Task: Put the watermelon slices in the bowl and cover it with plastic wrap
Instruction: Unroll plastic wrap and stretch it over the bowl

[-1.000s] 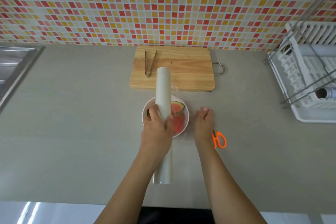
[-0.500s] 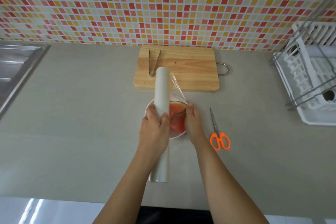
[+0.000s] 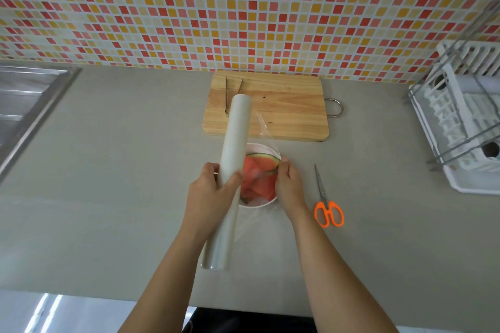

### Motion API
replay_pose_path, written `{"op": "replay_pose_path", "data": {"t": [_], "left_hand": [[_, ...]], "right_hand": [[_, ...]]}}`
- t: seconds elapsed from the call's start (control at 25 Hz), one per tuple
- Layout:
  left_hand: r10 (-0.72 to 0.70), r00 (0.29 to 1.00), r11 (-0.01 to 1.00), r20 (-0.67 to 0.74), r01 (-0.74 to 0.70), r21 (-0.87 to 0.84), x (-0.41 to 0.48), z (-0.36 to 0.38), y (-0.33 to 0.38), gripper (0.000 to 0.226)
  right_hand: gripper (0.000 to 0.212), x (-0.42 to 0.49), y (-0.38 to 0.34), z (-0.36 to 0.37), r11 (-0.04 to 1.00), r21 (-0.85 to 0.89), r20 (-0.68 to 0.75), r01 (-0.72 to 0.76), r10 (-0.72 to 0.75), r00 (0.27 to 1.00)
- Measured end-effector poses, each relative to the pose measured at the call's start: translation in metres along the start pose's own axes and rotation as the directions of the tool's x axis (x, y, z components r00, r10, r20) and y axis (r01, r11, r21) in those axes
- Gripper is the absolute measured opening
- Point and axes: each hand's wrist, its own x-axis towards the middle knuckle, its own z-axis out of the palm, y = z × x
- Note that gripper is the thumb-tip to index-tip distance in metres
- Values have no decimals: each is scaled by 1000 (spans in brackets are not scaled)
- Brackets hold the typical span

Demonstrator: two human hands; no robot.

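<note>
A white bowl (image 3: 263,147) sits mid-counter holding red watermelon slices (image 3: 261,170) with green rind. My left hand (image 3: 209,192) grips a long white roll of plastic wrap (image 3: 236,127) held over the bowl's left side, pointing away from me. My right hand (image 3: 288,186) pinches the loose edge of the clear film (image 3: 263,127) at the bowl's right rim. The film stretches from the roll across the slices. The bowl's left part is hidden behind the roll and my left hand.
Behind the bowl lies a wooden cutting board (image 3: 284,111) with metal tongs (image 3: 232,92) on it. Orange-handled scissors (image 3: 326,203) lie right of the bowl. A white dish rack (image 3: 465,127) stands at the far right, a steel sink (image 3: 24,105) at the far left.
My right hand left the counter beside the scissors, came to the bowl's right rim and took hold of the film. A sheet now spans from the roll over the slices.
</note>
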Motion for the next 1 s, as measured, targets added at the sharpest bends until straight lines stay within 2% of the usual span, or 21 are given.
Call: {"op": "replay_pose_path", "data": {"t": [0.12, 0.24, 0.32, 0.4, 0.6, 0.72, 1.0], "left_hand": [[2, 1000, 1000, 7, -2, -15, 0, -5, -6, 29], [-21, 993, 987, 114, 39, -158, 2, -14, -14, 38], [-2, 986, 973, 165, 40, -229, 3, -17, -15, 34], [13, 987, 968, 157, 26, -249, 4, -13, -12, 29], [22, 996, 993, 90, -11, -115, 4, 2, -8, 39], [38, 992, 996, 119, -29, -81, 9, 3, -6, 62], [49, 998, 998, -48, -46, 48, 17, 17, -1, 42]], "right_hand": [[44, 0, -1, -1, 1000, -19, 7, 5, -5, 1000], [42, 0, -1, -1, 999, -41, 7, 16, -16, 1000], [40, 1, -1, -1, 998, -54, 0, 20, -20, 1000], [38, 3, -1, -1, 997, -70, -4, 18, -18, 1000], [41, 9, -2, -2, 998, -63, 5, 9, -9, 1000], [39, 14, -3, -5, 997, -69, 1, 17, -17, 1000], [41, 28, -13, -15, 996, -94, 17, 12, -11, 1000]]}}
